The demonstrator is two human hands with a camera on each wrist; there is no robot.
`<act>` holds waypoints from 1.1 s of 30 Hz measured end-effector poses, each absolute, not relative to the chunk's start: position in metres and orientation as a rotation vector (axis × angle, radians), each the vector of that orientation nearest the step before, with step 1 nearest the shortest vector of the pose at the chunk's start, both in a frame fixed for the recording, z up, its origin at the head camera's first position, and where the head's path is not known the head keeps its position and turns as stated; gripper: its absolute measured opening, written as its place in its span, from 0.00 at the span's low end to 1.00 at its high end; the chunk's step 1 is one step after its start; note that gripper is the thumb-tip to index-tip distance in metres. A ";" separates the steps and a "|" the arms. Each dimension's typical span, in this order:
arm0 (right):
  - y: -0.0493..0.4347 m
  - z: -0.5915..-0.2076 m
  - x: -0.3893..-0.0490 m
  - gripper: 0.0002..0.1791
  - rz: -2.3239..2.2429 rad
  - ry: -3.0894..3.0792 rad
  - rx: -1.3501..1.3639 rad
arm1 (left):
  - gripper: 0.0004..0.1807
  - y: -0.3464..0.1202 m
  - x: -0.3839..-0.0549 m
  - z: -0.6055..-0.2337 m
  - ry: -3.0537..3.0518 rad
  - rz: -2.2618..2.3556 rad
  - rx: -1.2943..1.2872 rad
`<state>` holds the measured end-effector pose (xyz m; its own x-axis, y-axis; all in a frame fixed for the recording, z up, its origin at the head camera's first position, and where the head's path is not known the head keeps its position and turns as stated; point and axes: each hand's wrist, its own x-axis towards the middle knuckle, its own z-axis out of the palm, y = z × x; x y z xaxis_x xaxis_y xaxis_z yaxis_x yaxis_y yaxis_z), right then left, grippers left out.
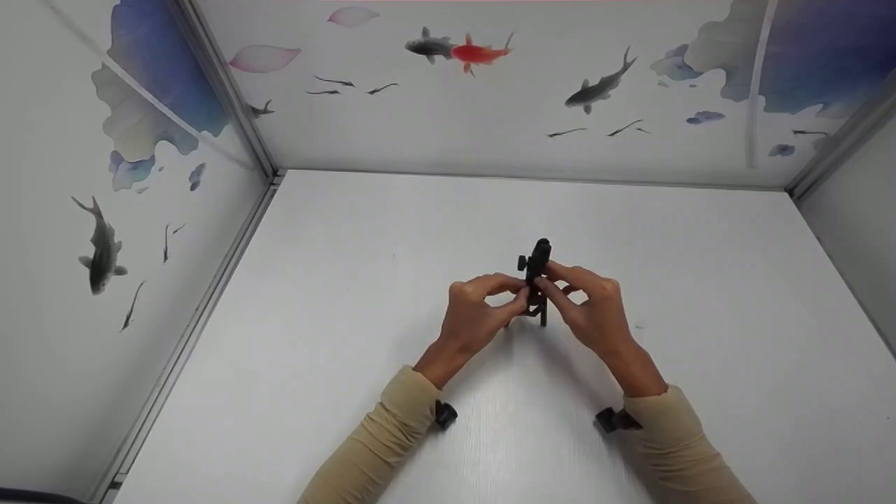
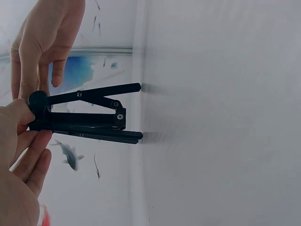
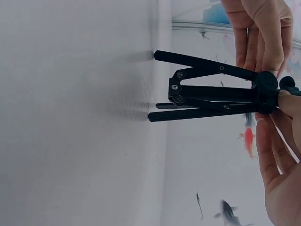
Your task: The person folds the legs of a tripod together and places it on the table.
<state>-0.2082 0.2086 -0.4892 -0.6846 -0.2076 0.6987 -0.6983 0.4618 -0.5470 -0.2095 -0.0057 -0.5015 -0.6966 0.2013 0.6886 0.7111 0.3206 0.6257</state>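
Note:
A small black mini tripod [image 1: 537, 266] stands upright on the white tabletop, its legs [image 2: 108, 89] partly spread and joined by braces to a centre column [image 3: 216, 92]. My left hand [image 1: 476, 311] pinches its upper part from the left with thumb and fingertips. From the other side my right hand [image 1: 595, 308] grips the tripod just under its head, the thumb in front and the fingers behind. A round knob [image 3: 267, 80] shows between the hands in the right wrist view. Fingers cover part of the tripod's head.
White panels painted with fish and blue leaves enclose the table [image 1: 336, 280] at the back and sides. A metal frame strip [image 1: 196, 322] runs along the left edge. Black wrist devices [image 1: 445, 415] sit under both sleeves. A dark cable-like thing [image 1: 42, 495] lies at the lower left corner.

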 end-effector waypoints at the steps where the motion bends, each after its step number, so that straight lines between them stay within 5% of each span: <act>1: 0.209 -0.489 -0.208 0.22 1.168 -2.165 0.751 | 0.06 -0.006 -0.210 -0.501 -2.101 -1.366 -0.804; 13: 0.209 -0.490 -0.209 0.23 1.137 -2.208 0.758 | 0.04 -0.016 -0.216 -0.495 -2.150 -1.372 -0.910; 22: 0.214 -0.487 -0.210 0.25 1.131 -2.241 0.807 | 0.13 -0.028 -0.223 -0.490 -2.293 -1.357 -0.980; 33: 0.218 -0.487 -0.206 0.12 0.967 -2.548 0.589 | 0.07 -0.038 -0.228 -0.494 -2.433 -1.421 -1.148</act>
<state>-0.2063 0.2179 -0.4867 -0.8516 -0.2538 0.4587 -0.4942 0.6806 -0.5409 -0.2283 -0.0379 -0.4937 -0.7111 0.5558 0.4307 0.6482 0.2808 0.7078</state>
